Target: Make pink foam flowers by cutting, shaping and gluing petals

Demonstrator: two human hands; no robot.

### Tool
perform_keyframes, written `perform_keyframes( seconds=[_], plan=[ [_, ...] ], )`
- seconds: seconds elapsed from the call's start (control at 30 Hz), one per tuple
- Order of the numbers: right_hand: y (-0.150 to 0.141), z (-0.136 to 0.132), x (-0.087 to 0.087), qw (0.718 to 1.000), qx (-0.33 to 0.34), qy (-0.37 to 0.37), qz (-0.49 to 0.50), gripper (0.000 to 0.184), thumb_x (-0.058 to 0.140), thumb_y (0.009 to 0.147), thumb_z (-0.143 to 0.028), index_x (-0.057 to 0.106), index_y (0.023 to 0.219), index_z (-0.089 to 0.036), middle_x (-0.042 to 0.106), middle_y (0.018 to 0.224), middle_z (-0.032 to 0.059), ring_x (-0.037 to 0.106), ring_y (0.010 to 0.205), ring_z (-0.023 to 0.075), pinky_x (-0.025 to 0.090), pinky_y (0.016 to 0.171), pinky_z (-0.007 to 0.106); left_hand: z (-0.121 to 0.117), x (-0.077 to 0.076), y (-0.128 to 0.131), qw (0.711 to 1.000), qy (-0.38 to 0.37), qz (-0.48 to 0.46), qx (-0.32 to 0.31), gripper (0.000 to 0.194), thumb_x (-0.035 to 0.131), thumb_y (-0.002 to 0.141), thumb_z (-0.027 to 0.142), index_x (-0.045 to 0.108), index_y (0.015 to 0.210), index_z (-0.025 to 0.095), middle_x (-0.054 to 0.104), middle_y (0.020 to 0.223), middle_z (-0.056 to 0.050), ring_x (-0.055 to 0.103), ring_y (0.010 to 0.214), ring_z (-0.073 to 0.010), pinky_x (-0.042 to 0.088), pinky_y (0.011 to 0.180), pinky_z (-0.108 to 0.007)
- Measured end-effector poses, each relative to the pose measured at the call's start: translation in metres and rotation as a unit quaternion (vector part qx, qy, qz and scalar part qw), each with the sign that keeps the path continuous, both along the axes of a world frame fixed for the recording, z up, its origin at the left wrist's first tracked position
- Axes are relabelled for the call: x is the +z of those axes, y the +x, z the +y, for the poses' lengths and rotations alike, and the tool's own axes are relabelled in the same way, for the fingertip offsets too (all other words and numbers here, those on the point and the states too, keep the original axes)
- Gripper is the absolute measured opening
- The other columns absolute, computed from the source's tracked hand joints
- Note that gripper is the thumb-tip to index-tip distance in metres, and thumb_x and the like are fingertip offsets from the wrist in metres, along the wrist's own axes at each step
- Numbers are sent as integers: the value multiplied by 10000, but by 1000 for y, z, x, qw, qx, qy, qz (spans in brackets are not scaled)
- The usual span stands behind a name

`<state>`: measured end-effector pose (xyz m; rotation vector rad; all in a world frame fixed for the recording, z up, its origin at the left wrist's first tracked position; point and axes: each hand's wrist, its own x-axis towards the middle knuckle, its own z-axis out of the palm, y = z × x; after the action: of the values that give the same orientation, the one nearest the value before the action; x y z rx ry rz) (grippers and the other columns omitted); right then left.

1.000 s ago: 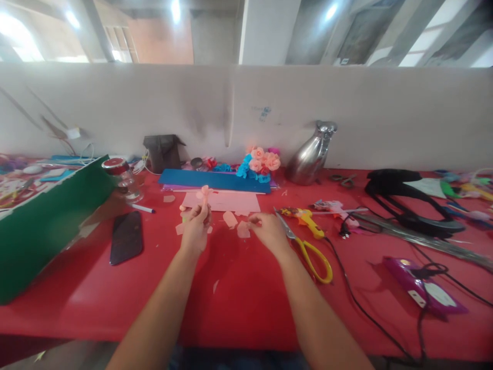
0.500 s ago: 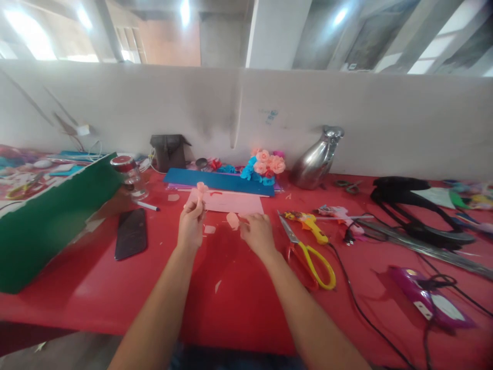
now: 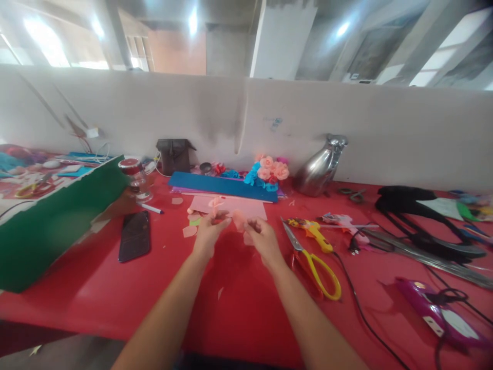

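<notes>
My left hand (image 3: 209,234) is closed on a small peach paper flower (image 3: 216,204), whose curled top sticks up above the fingers. Just to the right, my right hand (image 3: 264,239) pinches a loose pink paper petal (image 3: 239,220) between thumb and fingertips. The petal is close to the left thumb; whether they touch I cannot tell. Under and beside the hands lie cut paper petals (image 3: 189,232) and, behind them, a pink paper sheet (image 3: 252,209). Scissors with yellow and red handles (image 3: 318,272) lie right of my right hand.
A yellow glue gun (image 3: 319,237) with a black cord lies by the scissors. Behind are a blue sheet (image 3: 219,186), finished paper flowers (image 3: 269,172) and a steel jug (image 3: 321,167). To the left are a phone (image 3: 134,236), a glass jar (image 3: 136,180) and a green board (image 3: 57,231).
My left hand has moved right and lower with the paper flower. My right hand has picked up a petal, and the two hands are closer together. The view has shifted slightly.
</notes>
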<state>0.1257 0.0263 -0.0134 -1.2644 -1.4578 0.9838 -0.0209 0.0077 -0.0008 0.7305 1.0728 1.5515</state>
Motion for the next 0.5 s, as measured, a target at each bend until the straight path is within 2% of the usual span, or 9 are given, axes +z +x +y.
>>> perform_keyframes(
  seconds=[0.07, 0.17, 0.3, 0.4, 0.5],
  plan=[
    [-1, -4, 4, 1000, 10, -3, 20, 203, 567, 748, -403, 546, 744, -201, 592, 622, -10, 528, 571, 144, 382, 538, 248, -1, 0, 5, 1000, -1, -14, -16, 283, 782, 539, 195, 662, 792, 152, 630, 730, -9, 447, 488, -50, 308, 459, -195],
    [-3, -5, 1, 998, 51, 4, 28, 217, 572, 752, -411, 565, 773, -195, 647, 715, 19, 574, 641, 154, 414, 567, 250, -1, -1, 9, 999, -3, -27, -43, 232, 782, 553, 237, 651, 713, 134, 604, 616, 1, 449, 462, -54, 314, 454, -197],
    [-3, -2, -9, 994, 103, 14, 20, 166, 588, 745, -344, 566, 820, -197, 648, 716, -2, 606, 669, 152, 445, 639, 267, 3, -6, 8, 999, -17, -37, -27, 233, 768, 575, 289, 602, 619, 131, 484, 461, 55, 317, 374, -22, 217, 389, -186],
    [1, 0, -11, 997, 73, 25, -25, 135, 559, 755, -308, 580, 836, -202, 635, 702, 1, 602, 662, 163, 456, 648, 291, 6, -11, 6, 999, -18, -45, -8, 265, 761, 584, 295, 548, 572, 138, 370, 391, 87, 253, 358, -18, 171, 381, -184],
    [6, 0, -4, 988, -16, 97, -118, 140, 536, 747, -245, 631, 840, -203, 658, 866, 61, 595, 853, 212, 447, 789, 356, 6, -13, 6, 999, -26, -31, -11, 289, 771, 574, 306, 534, 576, 140, 354, 392, 90, 259, 361, -19, 167, 383, -184]
  ],
)
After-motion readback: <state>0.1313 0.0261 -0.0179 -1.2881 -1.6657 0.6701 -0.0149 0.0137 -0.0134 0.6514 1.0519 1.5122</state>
